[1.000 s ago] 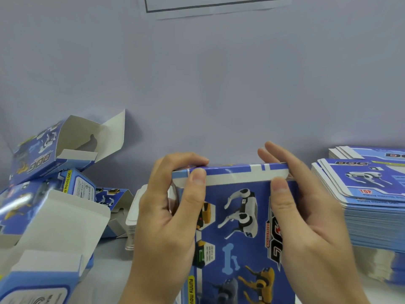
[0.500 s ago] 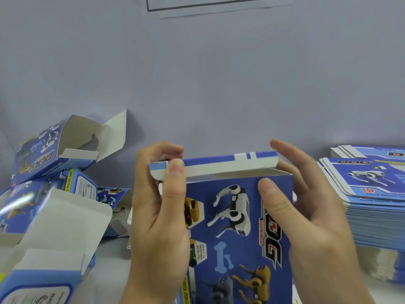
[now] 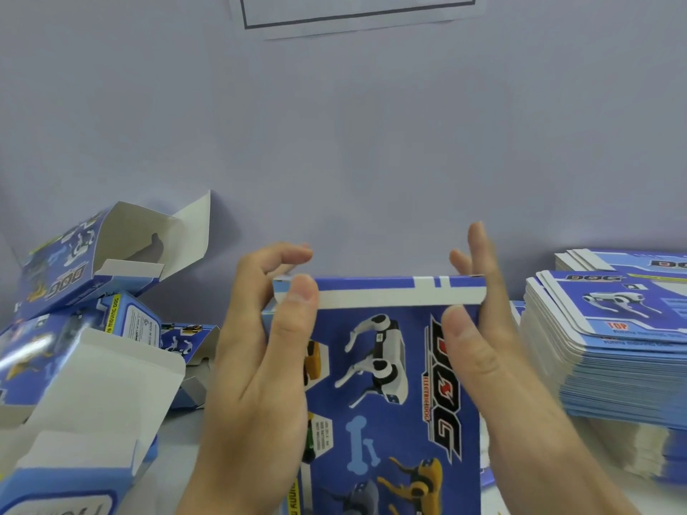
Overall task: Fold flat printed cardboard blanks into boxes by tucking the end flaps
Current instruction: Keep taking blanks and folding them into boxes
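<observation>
I hold a blue box (image 3: 390,403) printed with robot dogs upright in the middle. Its top flap (image 3: 379,296), with a white tuck strip, lies folded over the front panel's upper edge, the strip outside the panel. My left hand (image 3: 260,366) pinches the flap's left end, thumb in front and fingers curled behind. My right hand (image 3: 487,358) grips the box's upper right corner, thumb on the front panel and fingers standing straight behind the corner.
A tall stack of flat blanks (image 3: 613,358) stands at the right. Several folded boxes with open ends (image 3: 70,269) lie piled at the left. A pale wall with a paper sheet (image 3: 353,16) rises close behind.
The top flap, pressed down a second ago, lifted open and has come down again over the front panel's edge. My right fingers have straightened upward behind the corner.
</observation>
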Available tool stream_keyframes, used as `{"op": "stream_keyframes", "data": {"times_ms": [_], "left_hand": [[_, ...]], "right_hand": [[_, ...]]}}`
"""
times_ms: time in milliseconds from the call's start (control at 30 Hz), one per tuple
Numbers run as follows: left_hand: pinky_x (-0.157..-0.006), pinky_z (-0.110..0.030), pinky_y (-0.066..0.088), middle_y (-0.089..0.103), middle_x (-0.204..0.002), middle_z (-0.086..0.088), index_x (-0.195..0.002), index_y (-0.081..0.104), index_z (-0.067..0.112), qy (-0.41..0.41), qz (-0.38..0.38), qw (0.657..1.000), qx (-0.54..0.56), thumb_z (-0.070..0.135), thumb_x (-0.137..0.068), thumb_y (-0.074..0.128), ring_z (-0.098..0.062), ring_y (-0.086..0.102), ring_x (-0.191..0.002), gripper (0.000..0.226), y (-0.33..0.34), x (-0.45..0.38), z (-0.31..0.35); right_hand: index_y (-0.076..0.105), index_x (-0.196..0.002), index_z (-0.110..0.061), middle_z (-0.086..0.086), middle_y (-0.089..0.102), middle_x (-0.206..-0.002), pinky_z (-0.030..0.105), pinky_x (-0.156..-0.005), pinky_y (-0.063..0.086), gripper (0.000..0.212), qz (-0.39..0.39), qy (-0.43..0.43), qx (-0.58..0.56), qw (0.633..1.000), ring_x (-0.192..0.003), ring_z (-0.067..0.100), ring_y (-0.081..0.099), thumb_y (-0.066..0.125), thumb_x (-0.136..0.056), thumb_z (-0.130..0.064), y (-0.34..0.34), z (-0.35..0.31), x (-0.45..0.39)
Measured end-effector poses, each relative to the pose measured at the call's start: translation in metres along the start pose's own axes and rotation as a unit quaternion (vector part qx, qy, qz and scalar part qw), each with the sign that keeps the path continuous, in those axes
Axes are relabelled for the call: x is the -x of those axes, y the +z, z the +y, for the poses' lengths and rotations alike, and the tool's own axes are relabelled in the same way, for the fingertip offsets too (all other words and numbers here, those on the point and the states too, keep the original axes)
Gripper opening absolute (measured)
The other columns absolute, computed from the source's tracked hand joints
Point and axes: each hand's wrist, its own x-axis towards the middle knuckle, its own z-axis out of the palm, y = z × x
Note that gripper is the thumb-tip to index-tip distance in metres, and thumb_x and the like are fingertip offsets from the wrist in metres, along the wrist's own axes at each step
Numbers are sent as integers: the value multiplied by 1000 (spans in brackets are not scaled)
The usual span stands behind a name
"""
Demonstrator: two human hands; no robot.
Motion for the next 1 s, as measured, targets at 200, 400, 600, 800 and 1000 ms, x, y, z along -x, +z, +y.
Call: {"op": "stream_keyframes", "data": {"times_ms": [200, 400, 600, 800, 1000], "left_hand": [[-60, -56, 57, 70, -94, 5, -97, 62, 47, 7, 24, 1000, -2, 54, -87, 47, -31, 70, -84, 20, 11, 3, 1], [-56, -66, 53, 66, -88, -3, -97, 62, 43, 22, 38, 999, -15, 64, -87, 47, -39, 67, -81, 28, 12, 3, 2], [-53, -43, 61, 69, -90, 8, -102, 61, 37, 30, 23, 999, 12, 58, -83, 43, -21, 73, -82, 33, 15, 5, -1], [-51, -36, 60, 69, -98, 13, -102, 61, 44, 44, 8, 999, 28, 56, -87, 48, -22, 73, -91, 23, 15, 6, -6], [-52, -25, 58, 69, -101, 19, -97, 62, 45, 32, 9, 998, 51, 38, -90, 44, -19, 73, -92, 21, 12, 4, -10]], "right_hand": [[41, -127, -67, -27, 58, -128, 12, -74, 53, 56, -1, -38, -39, 999, -103, -3, 65, 47, -79, -40, -8, 2, 11], [61, -118, -42, -27, 71, -99, 8, -57, 52, 26, 53, -55, -85, 993, -80, -4, 71, 59, -92, -39, 2, 3, 17], [66, -108, -48, -10, 69, -97, 19, -50, 55, 22, 78, -13, -91, 993, -75, 12, 74, 65, -86, -49, -2, -5, 16], [65, -102, -39, -9, 73, -88, 20, -46, 53, 23, 78, -36, -46, 995, -65, 11, 72, 50, -84, -36, -4, -2, 16], [68, -94, -27, -3, 69, -64, 23, -43, 52, 20, 75, -45, -67, 994, -54, 17, 67, 51, -83, -32, -6, 3, 19]]}}
